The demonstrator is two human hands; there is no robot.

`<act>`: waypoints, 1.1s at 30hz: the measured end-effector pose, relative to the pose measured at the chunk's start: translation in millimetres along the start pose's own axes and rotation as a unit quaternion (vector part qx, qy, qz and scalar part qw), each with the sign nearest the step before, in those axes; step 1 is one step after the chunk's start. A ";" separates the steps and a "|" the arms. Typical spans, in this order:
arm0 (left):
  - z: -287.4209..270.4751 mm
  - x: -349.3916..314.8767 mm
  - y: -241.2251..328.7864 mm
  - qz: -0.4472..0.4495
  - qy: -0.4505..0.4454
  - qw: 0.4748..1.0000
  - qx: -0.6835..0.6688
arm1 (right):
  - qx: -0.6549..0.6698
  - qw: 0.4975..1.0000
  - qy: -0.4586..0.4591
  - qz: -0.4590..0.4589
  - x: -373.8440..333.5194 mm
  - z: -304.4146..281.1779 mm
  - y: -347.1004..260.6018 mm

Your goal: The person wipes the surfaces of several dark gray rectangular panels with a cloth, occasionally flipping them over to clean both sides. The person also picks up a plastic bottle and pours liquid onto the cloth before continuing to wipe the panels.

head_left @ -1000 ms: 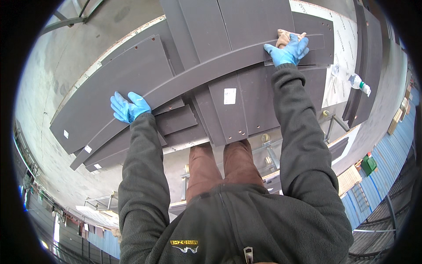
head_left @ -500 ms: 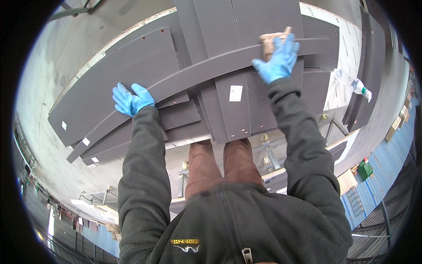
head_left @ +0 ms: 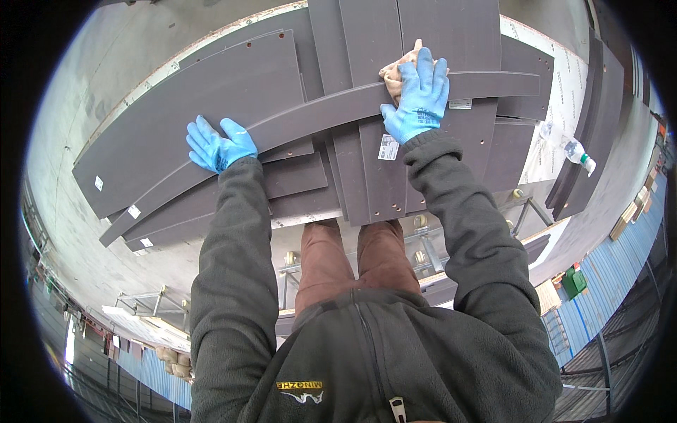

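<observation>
A long, narrow dark grey panel strip (head_left: 326, 111) lies across wider dark panels. On its left part rests my left hand (head_left: 219, 146) in a blue glove, flat with fingers apart, holding nothing. My right hand (head_left: 420, 99), gloved alike, presses a crumpled tan rag (head_left: 392, 74) onto the strip right of its middle. The palm hides part of the rag. Beneath the strip are a broad panel (head_left: 190, 106) at the left and upright panels (head_left: 370, 46) in the middle. A white label (head_left: 388, 147) shows just below my right hand.
A clear plastic bottle (head_left: 575, 151) with a green cap lies at the right, by stacked dark panels (head_left: 591, 134). White printed sheeting (head_left: 560, 77) shows under the panels. Wheeled metal frames (head_left: 423, 243) stand near my legs. A green bin (head_left: 574, 282) is farther right.
My right hand has slid left along the strip with the rag beneath it. My left hand stays on the strip's left part. The whole view has shifted slightly.
</observation>
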State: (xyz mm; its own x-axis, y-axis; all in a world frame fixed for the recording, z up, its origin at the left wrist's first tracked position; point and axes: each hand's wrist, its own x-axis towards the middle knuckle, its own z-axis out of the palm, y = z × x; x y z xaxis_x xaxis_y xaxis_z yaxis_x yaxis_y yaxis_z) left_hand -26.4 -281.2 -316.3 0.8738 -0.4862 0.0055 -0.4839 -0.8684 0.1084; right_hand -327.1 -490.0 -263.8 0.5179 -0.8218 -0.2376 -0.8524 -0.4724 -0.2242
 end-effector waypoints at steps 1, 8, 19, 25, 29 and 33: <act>-0.4 0.3 0.1 -0.003 -0.005 1.000 0.000 | -0.003 1.000 0.029 0.012 0.5 0.3 -1.1; 4.9 -2.3 -3.2 0.013 0.029 1.000 0.001 | 0.030 0.999 0.028 0.020 3.9 0.5 -10.5; 8.1 -1.4 -4.4 0.014 0.049 0.999 0.008 | 0.077 0.994 0.077 -0.023 -1.8 11.8 -6.5; 8.9 0.3 -4.0 0.011 0.051 0.999 0.008 | 0.140 0.986 0.058 -0.071 1.0 6.8 5.6; 8.0 0.5 -3.5 0.009 0.045 0.999 0.001 | 0.092 0.993 0.066 -0.016 -1.0 7.3 3.5; 6.1 -0.1 -1.5 0.018 0.049 0.998 0.022 | 0.106 0.987 0.092 -0.079 -4.9 16.1 -0.1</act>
State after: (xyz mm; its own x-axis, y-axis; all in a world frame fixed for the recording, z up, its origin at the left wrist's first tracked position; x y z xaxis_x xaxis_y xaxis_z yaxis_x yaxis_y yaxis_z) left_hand -26.0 -280.4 -322.5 0.8550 -0.5077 0.1061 -0.5154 -0.8546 0.0636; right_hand -328.4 -480.8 -277.8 0.6049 -0.7962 -0.0129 -0.7177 -0.5380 -0.4422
